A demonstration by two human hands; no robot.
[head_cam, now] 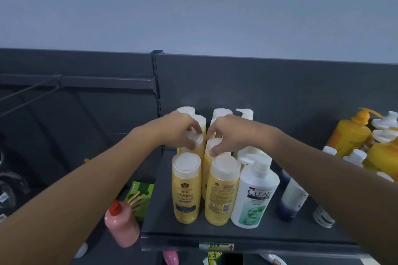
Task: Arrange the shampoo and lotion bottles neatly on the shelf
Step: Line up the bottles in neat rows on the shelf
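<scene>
Yellow plastic bottles (186,196), left hand (183,133), right hand (226,135) pinching round white caps (197,139)

1. Behind and left of the CLEAR bottle (255,191), the left hand (178,129) curls round the cap of the left middle bottle (199,150) and covers most of it.
2. Beside that, the right hand (228,133) hides the top of the right middle bottle (208,162).
3. Further behind the CLEAR bottle, the back bottles (186,111) show only white caps above the hands.
4. Right of the CLEAR bottle, the right forearm (323,168) hides one side of the blue-white bottle (290,198) and most of the striped bottle (322,218).
5. Far right of it, a yellow pump bottle (385,157) is cut off by the edge.
6. Below it, a pink thing (170,258) is cut off at the bottom, and the print on the shelf tag (216,246) is too blurred to read.
</scene>
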